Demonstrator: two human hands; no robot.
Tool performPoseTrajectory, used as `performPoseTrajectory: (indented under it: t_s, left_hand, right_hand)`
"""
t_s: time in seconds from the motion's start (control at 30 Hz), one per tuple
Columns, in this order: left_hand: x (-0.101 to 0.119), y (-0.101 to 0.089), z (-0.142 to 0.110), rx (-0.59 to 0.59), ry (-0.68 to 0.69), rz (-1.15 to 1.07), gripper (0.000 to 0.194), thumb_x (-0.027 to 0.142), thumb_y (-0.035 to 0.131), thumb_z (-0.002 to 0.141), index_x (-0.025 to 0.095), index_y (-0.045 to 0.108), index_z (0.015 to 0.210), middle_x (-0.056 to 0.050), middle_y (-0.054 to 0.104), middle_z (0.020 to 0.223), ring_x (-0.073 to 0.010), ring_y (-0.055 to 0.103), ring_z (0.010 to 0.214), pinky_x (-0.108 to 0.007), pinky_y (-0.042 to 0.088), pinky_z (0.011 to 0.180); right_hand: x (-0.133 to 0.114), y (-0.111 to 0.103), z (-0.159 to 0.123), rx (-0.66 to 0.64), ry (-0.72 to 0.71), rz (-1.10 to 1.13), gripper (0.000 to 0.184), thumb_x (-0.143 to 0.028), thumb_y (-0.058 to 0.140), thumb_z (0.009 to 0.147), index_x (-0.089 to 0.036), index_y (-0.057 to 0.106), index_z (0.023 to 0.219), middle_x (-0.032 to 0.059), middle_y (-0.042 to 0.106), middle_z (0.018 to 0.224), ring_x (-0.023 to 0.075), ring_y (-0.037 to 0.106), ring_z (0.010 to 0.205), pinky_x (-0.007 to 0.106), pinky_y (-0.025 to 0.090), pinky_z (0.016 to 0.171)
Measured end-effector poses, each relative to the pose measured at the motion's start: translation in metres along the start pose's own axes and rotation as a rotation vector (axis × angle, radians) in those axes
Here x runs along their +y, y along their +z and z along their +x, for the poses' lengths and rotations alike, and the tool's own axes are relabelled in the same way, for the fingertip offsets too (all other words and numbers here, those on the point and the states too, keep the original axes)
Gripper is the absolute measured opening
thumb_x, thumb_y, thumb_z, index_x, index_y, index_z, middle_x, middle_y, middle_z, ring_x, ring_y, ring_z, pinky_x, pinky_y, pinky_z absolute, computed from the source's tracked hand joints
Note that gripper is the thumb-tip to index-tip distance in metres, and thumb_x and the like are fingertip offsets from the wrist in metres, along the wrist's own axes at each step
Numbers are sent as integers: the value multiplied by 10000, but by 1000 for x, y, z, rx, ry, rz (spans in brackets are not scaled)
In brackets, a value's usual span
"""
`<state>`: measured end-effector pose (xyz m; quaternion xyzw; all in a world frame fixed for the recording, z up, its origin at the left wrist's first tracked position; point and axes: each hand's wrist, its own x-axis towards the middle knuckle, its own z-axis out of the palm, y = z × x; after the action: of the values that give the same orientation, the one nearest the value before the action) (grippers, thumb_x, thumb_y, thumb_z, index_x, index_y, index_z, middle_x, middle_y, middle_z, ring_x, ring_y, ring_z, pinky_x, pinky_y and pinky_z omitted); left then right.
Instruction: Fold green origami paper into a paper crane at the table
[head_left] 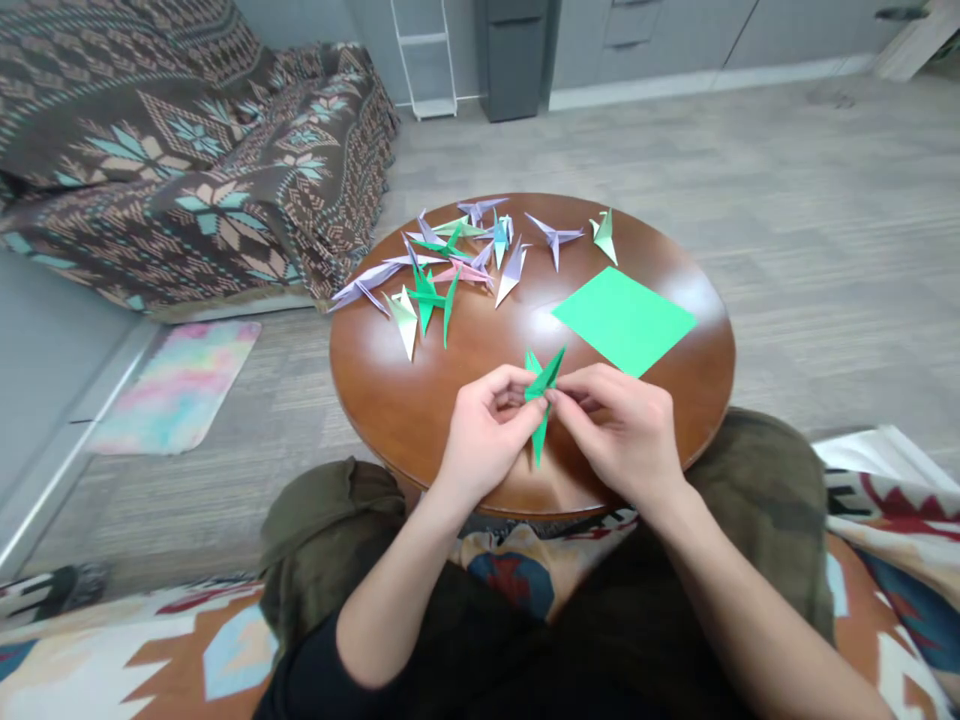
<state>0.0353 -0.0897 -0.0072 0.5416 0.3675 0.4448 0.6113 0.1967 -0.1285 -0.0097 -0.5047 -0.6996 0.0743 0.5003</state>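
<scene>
A dark sleeve (319, 665) lies nearest; over the desk (420, 400), the left hand (487, 432) and right hand (626, 425) pinch the green folded paper (550, 372) between them.

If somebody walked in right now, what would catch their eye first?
Probably the bright green paper sheet, flat on the right side of the round wooden table. Next, the cluster of folded paper cranes in purple, green and pink at the far left of the tabletop. Then the green folded paper between both hands at the near edge.
</scene>
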Motion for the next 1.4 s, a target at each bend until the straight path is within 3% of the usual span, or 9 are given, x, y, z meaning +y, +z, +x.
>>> performPoseTrajectory:
  t_s: [0.17,0.33,0.47,0.57,0.67,0.9,1.07,1.27,1.4]
  left_hand:
    - [-1,1,0,20,-17,-5,126,242,826,806,152,779,881,-26,784,804,-143,713,767,-232,584,769]
    - [-5,3,0,75,-27,4,147,246,866,767,154,763,818,-12,758,739,-135,698,691,-216,579,676]
    - [-1,2,-1,91,-63,-59,193,273,883,739,160,743,807,15,721,692,-132,677,633,-238,628,619]
    - [2,2,-1,68,-98,-92,221,288,896,722,156,737,800,22,710,687,-119,657,612,-255,656,622]
    - [3,2,-1,37,-109,-92,234,300,899,726,154,719,759,19,702,677,-121,664,619,-262,663,645]
    - [4,-2,-2,-76,18,-5,218,351,822,849,165,743,929,-31,766,817,-158,725,749,-262,623,740]
    - [2,-4,-2,-30,155,78,131,294,794,896,180,738,929,-23,773,856,-156,737,804,-239,601,756]
    - [3,-3,-3,0,146,53,216,340,879,828,178,747,884,-34,797,854,-186,767,817,-291,630,805]
    - [4,-1,-4,63,134,13,262,319,890,803,199,675,893,-7,770,820,-158,757,781,-256,614,764]
  right_hand:
    - [1,3,-2,10,-56,-156,131,-156,634,1012,-167,724,918,48,737,784,150,662,623,266,524,578]
    - [0,6,-5,-4,-87,-239,156,-143,610,1015,-153,719,905,52,716,770,157,648,627,294,480,590]
    - [-1,3,-2,-59,-22,16,135,-149,630,1014,-166,729,923,55,728,818,155,665,668,282,505,610]
    - [1,1,1,-104,159,308,116,-202,669,1013,-200,739,919,19,705,806,139,652,638,268,513,576]
    - [5,2,1,-106,310,460,82,-239,755,963,-216,724,891,-8,675,796,121,618,587,256,494,515]
    - [6,-4,1,-112,313,486,159,-214,728,982,-224,640,850,-38,601,756,101,556,605,237,428,519]
    - [7,-12,5,-148,286,514,144,-219,734,984,-228,654,865,-28,593,816,107,563,659,238,454,554]
    - [1,-10,7,-104,436,721,183,-304,856,890,-218,707,827,-8,689,888,101,607,588,240,526,503]
    - [-5,-5,6,-1,426,671,155,-286,872,868,-214,750,805,23,744,869,142,681,695,242,563,553]
